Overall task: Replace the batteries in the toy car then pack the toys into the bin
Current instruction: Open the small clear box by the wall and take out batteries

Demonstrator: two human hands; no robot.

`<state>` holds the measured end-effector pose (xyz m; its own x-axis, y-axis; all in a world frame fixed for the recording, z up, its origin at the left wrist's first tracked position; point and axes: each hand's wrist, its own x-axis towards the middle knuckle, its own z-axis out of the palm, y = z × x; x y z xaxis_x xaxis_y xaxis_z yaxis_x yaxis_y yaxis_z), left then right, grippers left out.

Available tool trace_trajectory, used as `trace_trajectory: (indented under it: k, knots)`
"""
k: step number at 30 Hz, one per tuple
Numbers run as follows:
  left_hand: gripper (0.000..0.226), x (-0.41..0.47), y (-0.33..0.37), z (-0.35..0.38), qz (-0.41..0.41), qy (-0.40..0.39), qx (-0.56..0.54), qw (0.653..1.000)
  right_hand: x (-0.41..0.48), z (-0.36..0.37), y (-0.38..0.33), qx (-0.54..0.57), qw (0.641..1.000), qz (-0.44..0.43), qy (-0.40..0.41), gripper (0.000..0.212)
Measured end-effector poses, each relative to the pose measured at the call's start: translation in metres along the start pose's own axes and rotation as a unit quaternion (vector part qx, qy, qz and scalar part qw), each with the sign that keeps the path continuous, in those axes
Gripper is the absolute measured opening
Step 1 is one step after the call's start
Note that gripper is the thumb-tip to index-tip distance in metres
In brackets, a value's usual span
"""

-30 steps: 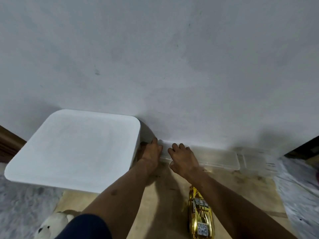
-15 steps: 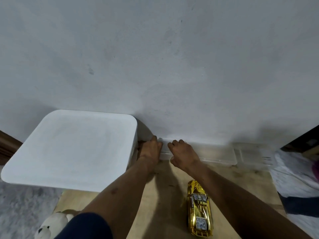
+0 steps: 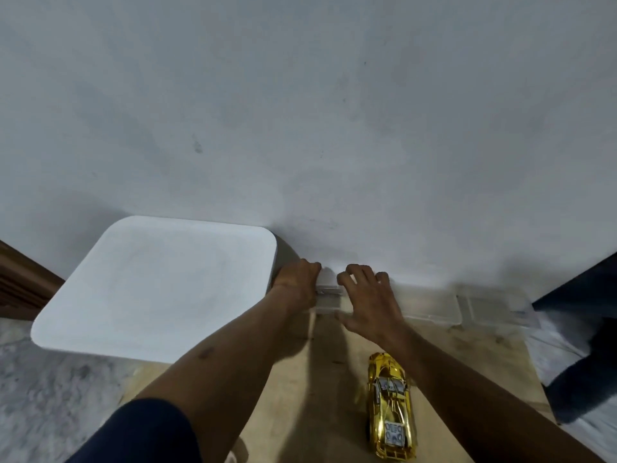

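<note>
— Where is the toy car sitting?
— The gold toy car [image 3: 390, 406] is lying on the counter [image 3: 320, 396] toward its near edge, nose pointing at the wall, just beside the right forearm.
— And the hands?
— Both are reaching to the clear box [image 3: 427, 302] lying along the far edge against the wall. The left grip [image 3: 297, 282] is clutching its left end. The right grip [image 3: 370, 302] is arching over the lid, thumb hooking the front rim.
— The bin?
— The white bin [image 3: 160, 285] is standing lidded at the far left corner, just beside the left grip.
</note>
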<state>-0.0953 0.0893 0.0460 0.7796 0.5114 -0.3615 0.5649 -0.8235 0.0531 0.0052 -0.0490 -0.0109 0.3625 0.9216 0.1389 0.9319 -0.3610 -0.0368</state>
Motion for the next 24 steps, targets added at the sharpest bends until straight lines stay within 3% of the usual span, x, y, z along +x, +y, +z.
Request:
trace_trajectory:
  k: [3,5,11,15,18,19,20,22,24]
  knots:
    - [0.043,0.001,-0.003,-0.024,0.008,0.008,-0.036,0.999,-0.014,-0.005,0.005,0.095,0.988,-0.021,0.119,0.022]
    - [0.045,0.004,-0.004,-0.033,0.011,0.011,-0.04,0.999,-0.02,-0.002,0.007,0.128,0.984,-0.04,0.115,0.01]
    - [0.045,0.017,-0.007,-0.04,0.022,0.024,-0.036,0.999,0.012,-0.001,-0.004,0.133,0.987,0.024,-0.089,0.027]
    - [0.048,0.023,-0.007,-0.037,0.027,0.02,-0.026,0.999,0.047,0.006,-0.017,0.113,0.97,0.082,-0.2,0.022]
    - [0.047,0.027,-0.008,-0.037,0.032,0.022,-0.03,0.999,0.061,0.009,-0.027,0.18,0.946,0.192,-0.187,0.011]
    - [0.047,0.028,-0.009,-0.038,0.034,0.022,-0.03,0.999,0.061,0.009,-0.031,0.239,0.924,0.246,-0.168,0.013]
    - [0.048,0.029,-0.01,-0.038,0.034,0.019,-0.03,0.999,0.059,0.011,-0.036,0.33,0.877,0.318,-0.144,0.015]
    - [0.05,0.03,-0.012,-0.037,0.036,0.015,-0.031,0.999,0.053,0.015,-0.039,0.412,0.831,0.349,-0.133,0.017]
    - [0.05,0.032,-0.013,-0.037,0.037,0.02,-0.04,0.998,0.055,0.02,-0.036,0.349,0.883,0.282,-0.138,0.016]
